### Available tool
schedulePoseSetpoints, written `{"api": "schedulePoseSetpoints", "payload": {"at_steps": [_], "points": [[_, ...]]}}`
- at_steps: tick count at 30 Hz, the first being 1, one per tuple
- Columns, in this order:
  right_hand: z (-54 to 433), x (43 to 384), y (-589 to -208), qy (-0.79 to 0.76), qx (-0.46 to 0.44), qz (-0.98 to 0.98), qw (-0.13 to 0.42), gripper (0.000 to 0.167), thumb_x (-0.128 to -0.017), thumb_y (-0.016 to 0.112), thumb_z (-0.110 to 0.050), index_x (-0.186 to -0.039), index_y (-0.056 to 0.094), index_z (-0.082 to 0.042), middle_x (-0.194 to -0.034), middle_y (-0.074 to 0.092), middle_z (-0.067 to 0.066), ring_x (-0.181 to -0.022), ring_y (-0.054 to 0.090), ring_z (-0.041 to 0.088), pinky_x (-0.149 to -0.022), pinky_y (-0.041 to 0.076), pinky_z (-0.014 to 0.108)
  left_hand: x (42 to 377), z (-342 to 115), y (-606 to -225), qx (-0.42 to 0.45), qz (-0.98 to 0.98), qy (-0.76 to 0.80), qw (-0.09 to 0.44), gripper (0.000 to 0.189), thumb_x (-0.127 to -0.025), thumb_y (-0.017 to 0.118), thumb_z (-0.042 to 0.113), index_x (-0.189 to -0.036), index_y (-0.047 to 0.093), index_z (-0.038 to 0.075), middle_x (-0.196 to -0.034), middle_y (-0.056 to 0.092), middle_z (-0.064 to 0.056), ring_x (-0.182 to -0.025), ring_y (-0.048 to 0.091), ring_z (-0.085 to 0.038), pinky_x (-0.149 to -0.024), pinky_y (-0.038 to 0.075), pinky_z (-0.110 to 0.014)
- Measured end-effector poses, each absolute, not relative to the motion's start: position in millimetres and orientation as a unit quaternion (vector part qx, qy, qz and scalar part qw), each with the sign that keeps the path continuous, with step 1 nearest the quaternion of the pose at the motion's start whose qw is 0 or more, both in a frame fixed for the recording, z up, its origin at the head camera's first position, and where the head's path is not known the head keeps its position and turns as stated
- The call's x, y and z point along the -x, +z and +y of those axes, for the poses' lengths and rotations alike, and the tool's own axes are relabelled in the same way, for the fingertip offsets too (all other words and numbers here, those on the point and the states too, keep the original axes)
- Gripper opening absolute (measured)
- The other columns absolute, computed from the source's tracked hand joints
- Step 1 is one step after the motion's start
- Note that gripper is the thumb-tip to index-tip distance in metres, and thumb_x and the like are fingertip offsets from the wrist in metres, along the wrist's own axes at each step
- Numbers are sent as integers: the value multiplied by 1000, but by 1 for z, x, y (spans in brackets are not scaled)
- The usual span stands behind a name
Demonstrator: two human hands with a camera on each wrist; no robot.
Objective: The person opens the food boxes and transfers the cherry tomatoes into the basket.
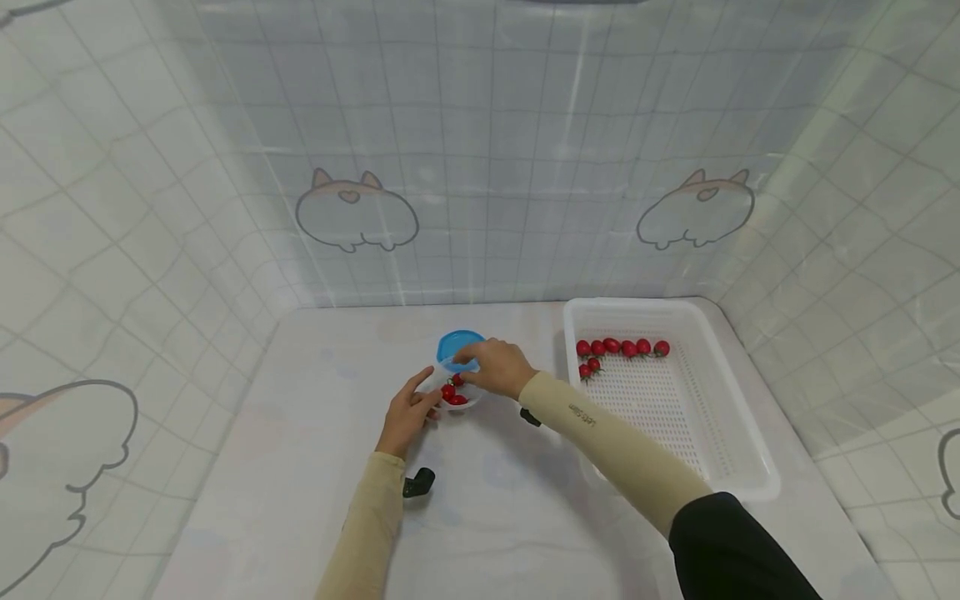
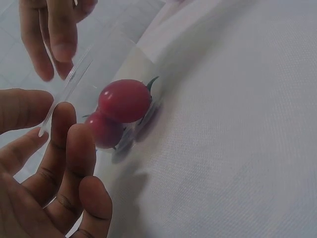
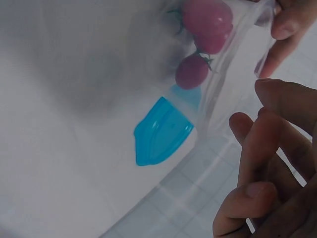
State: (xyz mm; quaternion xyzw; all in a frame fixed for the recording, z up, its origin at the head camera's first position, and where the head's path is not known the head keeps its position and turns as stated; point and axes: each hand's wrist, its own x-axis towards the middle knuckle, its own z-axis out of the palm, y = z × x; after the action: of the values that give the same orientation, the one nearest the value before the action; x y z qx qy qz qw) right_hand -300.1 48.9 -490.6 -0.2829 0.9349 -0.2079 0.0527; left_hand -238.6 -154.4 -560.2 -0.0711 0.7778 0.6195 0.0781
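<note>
A clear plastic container (image 2: 74,74) stands on the white table with several red cherry tomatoes (image 1: 448,392) inside. My left hand (image 1: 405,412) pinches its rim from the left, thumb on one side and fingers on the other, as the left wrist view shows. Over the container's right side is my right hand (image 1: 501,367). Its fingers (image 3: 262,139) are loosely bent beside the rim, and nothing shows between them. Just behind the container lies a blue lid (image 1: 457,340), partly seen through the clear wall in the right wrist view.
To the right sits a white perforated basket (image 1: 738,417) with a row of cherry tomatoes (image 1: 628,348) along its far side and a few near its left wall. Tiled-pattern sheeting (image 1: 525,208) walls off the table at the back and sides.
</note>
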Motion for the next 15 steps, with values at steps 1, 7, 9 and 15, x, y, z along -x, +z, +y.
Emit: {"api": "schedulePoseSetpoints", "payload": {"at_steps": [1, 7, 9, 15], "points": [[47, 299, -491, -197, 284, 937, 52, 34, -92, 77, -30, -125, 73, -19, -119, 73, -3, -112, 67, 20, -87, 56, 40, 239, -155, -561, 70, 778, 619, 79, 52, -101, 64, 29, -151, 49, 28, -98, 71, -11, -84, 66, -27, -74, 47, -33], [40, 298, -494, -161, 289, 942, 50, 32, -92, 77, -29, -123, 75, -19, -117, 74, -4, -109, 68, 17, -86, 57, 40, 239, -156, -562, 69, 776, 622, 77, 52, -101, 64, 27, -151, 49, 27, -97, 71, -12, -83, 66, -26, -73, 47, -32], [39, 298, -496, -153, 290, 943, 52, 32, -92, 77, -28, -122, 75, -18, -117, 74, -4, -109, 69, 17, -85, 57, 40, 238, -156, -562, 70, 775, 623, 76, 52, -101, 65, 27, -151, 50, 26, -97, 71, -12, -82, 66, -25, -73, 47, -32], [37, 301, -504, -139, 291, 945, 49, 30, -92, 77, -27, -121, 76, -18, -114, 75, -5, -104, 70, 17, -84, 57, 41, 239, -156, -562, 73, 778, 620, 73, 52, -100, 66, 27, -150, 51, 26, -95, 71, -14, -81, 66, -25, -73, 47, -32]]}}
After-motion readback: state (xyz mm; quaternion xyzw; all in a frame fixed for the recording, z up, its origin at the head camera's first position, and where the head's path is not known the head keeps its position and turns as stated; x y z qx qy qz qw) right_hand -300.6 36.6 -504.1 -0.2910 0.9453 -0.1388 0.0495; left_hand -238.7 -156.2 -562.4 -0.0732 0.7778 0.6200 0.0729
